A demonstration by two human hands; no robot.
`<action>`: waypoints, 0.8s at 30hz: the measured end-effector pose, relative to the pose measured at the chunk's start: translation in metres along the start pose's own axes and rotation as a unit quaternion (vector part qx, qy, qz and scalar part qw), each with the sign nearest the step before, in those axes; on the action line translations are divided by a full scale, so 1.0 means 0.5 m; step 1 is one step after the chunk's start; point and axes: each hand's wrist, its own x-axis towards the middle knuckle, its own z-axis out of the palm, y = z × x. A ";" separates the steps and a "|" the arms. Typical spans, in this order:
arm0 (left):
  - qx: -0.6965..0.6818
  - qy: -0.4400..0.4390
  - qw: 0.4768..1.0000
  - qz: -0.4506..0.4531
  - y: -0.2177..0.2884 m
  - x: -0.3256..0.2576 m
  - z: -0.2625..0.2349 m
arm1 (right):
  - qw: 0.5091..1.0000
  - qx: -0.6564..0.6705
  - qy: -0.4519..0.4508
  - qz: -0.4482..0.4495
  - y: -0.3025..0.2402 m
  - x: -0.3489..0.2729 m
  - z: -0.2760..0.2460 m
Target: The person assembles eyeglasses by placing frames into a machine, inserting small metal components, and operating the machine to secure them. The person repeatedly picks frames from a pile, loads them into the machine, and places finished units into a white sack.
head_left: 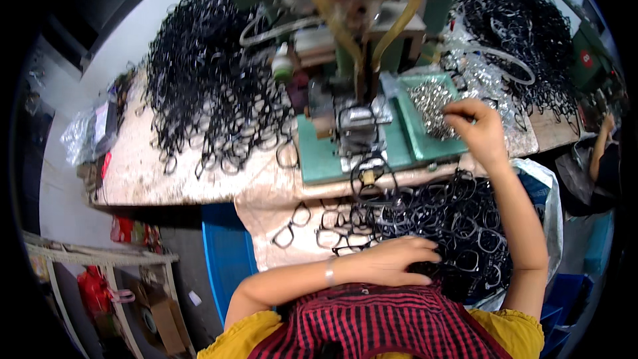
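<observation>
1. Upper left of the frame: a large heap of black eyeglass frames (206,93) lies on the worn counter (133,173).
2. Centre: a green press machine (352,60) stands on the counter, with one black frame (372,176) at its front edge.
3. Lower centre: the left hand (399,259) rests palm down, fingers loosely spread, on a pile of black frames (452,226) in the person's lap.
4. Right of centre: the right hand (478,129) reaches into a green tray of small silver metal parts (432,103), fingertips pinched; whether it holds a part cannot be told.
5. Upper right: another heap of black frames (531,33).
</observation>
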 end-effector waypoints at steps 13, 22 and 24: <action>-0.159 0.599 0.785 0.009 0.000 -0.193 -0.299 | 0.923 0.370 0.100 -0.014 -0.128 0.041 0.197; 0.082 0.609 0.770 0.169 0.156 -0.061 -0.423 | 0.894 0.441 0.080 0.018 -0.200 0.027 0.211; 0.099 0.592 0.784 0.161 0.162 -0.061 -0.412 | 0.910 0.404 0.092 0.029 -0.208 0.009 0.199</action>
